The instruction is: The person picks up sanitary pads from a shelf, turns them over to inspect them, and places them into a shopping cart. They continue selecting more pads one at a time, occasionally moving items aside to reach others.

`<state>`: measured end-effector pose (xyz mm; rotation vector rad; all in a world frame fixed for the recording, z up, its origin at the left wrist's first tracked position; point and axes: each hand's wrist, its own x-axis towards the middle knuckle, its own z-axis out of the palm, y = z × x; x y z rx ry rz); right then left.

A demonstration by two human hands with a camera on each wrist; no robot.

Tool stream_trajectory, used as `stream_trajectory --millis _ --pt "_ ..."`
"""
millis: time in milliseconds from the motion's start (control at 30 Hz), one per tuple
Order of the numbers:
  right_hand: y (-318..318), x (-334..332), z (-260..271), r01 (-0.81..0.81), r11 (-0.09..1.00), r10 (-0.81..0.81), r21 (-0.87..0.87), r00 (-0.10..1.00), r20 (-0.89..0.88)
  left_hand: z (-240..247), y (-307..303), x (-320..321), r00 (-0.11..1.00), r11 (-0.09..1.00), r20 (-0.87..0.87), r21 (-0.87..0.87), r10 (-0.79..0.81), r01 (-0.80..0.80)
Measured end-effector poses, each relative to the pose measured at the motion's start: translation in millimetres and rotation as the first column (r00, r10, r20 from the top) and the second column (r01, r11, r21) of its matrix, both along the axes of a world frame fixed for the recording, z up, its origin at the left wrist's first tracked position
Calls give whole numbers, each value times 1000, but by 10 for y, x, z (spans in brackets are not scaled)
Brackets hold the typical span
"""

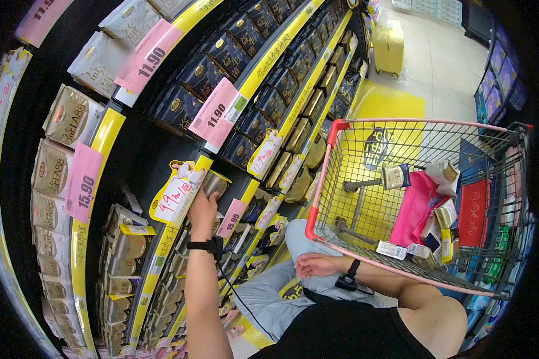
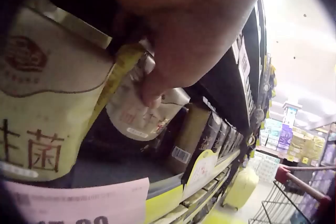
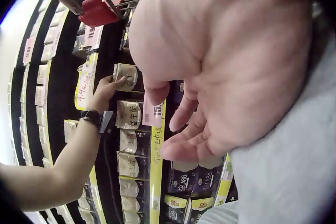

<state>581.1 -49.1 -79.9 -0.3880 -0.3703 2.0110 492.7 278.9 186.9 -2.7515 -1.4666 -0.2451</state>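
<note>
My left hand (image 1: pixel 203 210) reaches into a shelf and grips a soft beige pack (image 1: pixel 220 183) by its upper end. In the left wrist view, the thumb presses on the front of this pack (image 2: pixel 137 113), which has brown Chinese characters near its rounded lower edge. Beside it stands a larger-looking beige pack (image 2: pixel 50 92) of the same style. The right wrist view also shows the gripped pack (image 3: pixel 127 75), with more packs (image 3: pixel 128 113) in the row. My right hand (image 1: pixel 318 265) hovers near my knee, palm up, fingers loosely bent, holding nothing.
A shopping cart (image 1: pixel 321 179) stands to the right, containing a pink bag (image 1: pixel 414 206) and several packs (image 1: pixel 395 177). Pink price tags (image 1: pixel 217 113) and yellow strips line the shelf edges. Dark boxes (image 1: pixel 212 75) fill upper rows. A yellow suitcase (image 1: pixel 388 49) stands in the aisle.
</note>
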Motion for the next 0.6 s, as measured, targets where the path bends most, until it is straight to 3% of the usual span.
stream_trajectory --millis 233,333,533,600 --pt "9 42 89 -30 1000 29 -7 999 -12 -211 381 -145 981 983 -109 -73 160 -168" --pt "-5 41 102 -6 1000 7 9 999 -50 -231 408 -165 990 987 -53 -86 132 -136" --pt "4 33 89 -16 1000 16 -15 999 -45 -229 398 -101 960 963 -146 -92 237 -252" --pt "6 26 99 -14 1000 13 -20 999 -37 -240 446 -135 973 977 -131 -75 191 -201"
